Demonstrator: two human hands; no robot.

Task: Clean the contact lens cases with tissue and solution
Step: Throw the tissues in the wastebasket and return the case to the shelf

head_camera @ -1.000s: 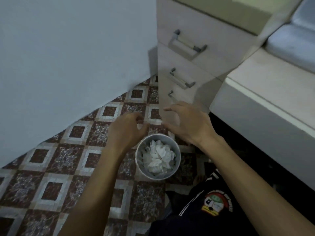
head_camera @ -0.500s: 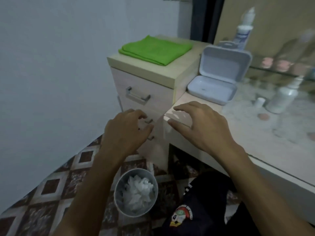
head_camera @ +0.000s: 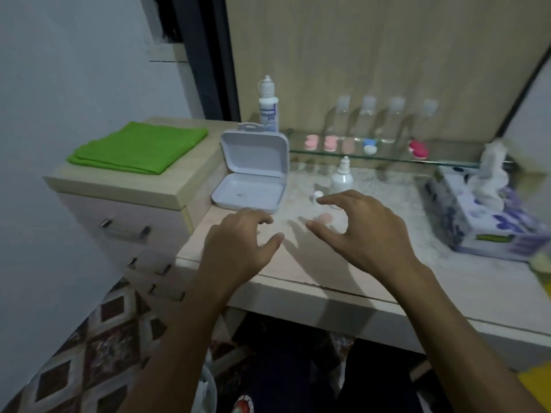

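The tissue box is sitting well right of the right hand. Both hands are hovering empty, fingers loosely spread; the left hand is just below the open white box. A small bottle and a pink lens case are lying by the right fingertips.

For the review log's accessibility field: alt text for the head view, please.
Two empty hands, left hand and right hand, hover with loosely curled fingers over a dressing table. Ahead lie an open white box, a small dropper bottle and, at right, a tissue box.
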